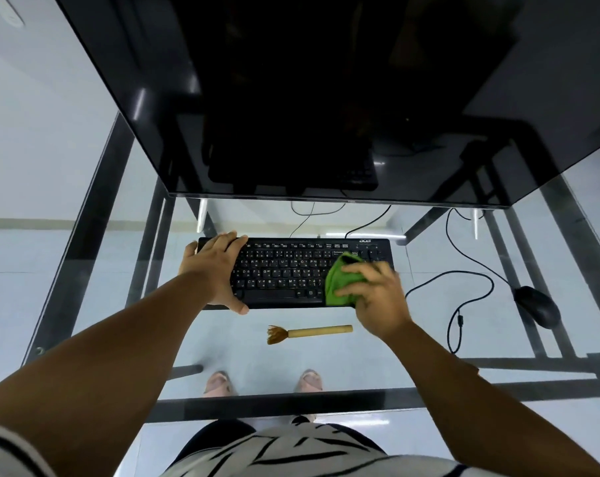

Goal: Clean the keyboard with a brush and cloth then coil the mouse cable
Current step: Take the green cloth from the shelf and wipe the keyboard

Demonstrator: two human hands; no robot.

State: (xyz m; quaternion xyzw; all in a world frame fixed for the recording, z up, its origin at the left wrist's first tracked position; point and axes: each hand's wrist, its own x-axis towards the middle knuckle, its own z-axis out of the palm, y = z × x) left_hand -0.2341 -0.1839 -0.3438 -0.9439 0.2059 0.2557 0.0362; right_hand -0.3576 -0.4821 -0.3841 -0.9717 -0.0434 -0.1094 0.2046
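Note:
A black keyboard (284, 273) lies on the glass desk (429, 339) below the monitor. My left hand (212, 270) grips the keyboard's left end, thumb at its front edge. My right hand (377, 297) is closed on a green cloth (339, 284) and presses it on the keyboard's right part, hiding those keys. A wooden brush (308, 332) lies on the glass just in front of the keyboard, bristles to the left. The black mouse (537, 306) sits at the right, its cable (463, 297) lying in loose loops between mouse and keyboard.
A large dark monitor (308, 98) overhangs the back of the desk. More cables (367, 222) run behind the keyboard. The desk's black metal frame (291, 404) shows through the glass, with my feet on the tiled floor beneath.

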